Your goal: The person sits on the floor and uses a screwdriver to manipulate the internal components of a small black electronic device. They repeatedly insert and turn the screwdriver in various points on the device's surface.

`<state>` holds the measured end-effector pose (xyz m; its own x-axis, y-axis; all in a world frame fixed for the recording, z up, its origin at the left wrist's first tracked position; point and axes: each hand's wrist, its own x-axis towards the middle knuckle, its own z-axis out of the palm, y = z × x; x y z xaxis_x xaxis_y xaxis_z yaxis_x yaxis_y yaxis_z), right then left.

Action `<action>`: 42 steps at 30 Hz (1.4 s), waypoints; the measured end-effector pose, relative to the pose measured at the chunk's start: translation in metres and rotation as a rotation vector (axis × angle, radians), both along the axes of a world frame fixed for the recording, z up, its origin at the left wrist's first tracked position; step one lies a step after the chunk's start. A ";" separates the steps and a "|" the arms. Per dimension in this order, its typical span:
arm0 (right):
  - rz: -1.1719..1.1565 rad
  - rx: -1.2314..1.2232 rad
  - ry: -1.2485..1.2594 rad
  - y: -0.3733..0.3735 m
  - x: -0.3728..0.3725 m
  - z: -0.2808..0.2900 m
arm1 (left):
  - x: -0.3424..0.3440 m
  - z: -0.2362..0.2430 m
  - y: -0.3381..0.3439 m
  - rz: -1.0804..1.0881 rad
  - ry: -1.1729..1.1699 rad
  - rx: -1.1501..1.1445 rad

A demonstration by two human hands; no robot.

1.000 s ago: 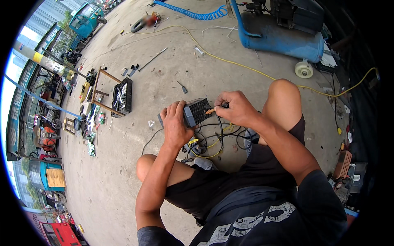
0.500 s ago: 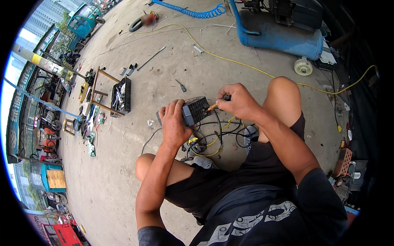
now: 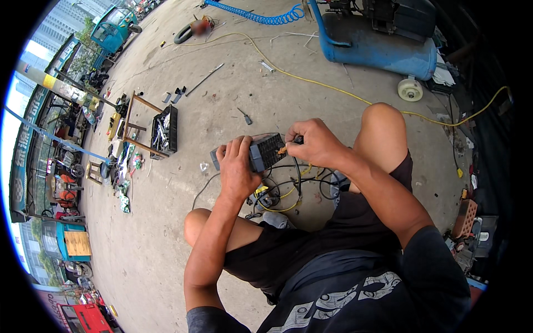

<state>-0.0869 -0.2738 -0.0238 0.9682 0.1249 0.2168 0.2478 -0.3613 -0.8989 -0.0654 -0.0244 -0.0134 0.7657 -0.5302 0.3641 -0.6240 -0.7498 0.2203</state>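
Observation:
My left hand (image 3: 237, 169) wraps over the left part of a dark grey box (image 3: 256, 155) with a black slotted, vent-like end, holding it tilted above the ground between my knees. At that slotted end, my right hand (image 3: 316, 141) pinches a black piece with an orange-brown tip (image 3: 282, 150). The tip meets the box's face; whether it is inserted I cannot tell. Black cables (image 3: 300, 183) loop on the concrete below, tangled with a yellow cord (image 3: 288, 206). My fingers hide part of the held piece.
A black-handled screwdriver (image 3: 245, 116) lies ahead on the concrete. Left of it stand a black crate of tools (image 3: 172, 130) and a wooden frame (image 3: 147, 103). A blue air compressor (image 3: 383, 55) stands at the far right, near a long yellow hose (image 3: 327, 84).
My right hand has shifted slightly left, bringing the orange-brown tip closer against the slotted end. The box has turned a little in my left hand.

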 end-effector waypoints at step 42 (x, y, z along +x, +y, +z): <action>-0.055 0.113 -0.090 0.002 -0.003 -0.014 | 0.003 -0.003 0.001 0.017 -0.022 -0.011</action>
<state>-0.0894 -0.2718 -0.0382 0.9491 0.0418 0.3123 0.3114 -0.2745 -0.9097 -0.0627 -0.0229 -0.0162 0.7663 -0.5129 0.3869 -0.6158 -0.7581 0.2148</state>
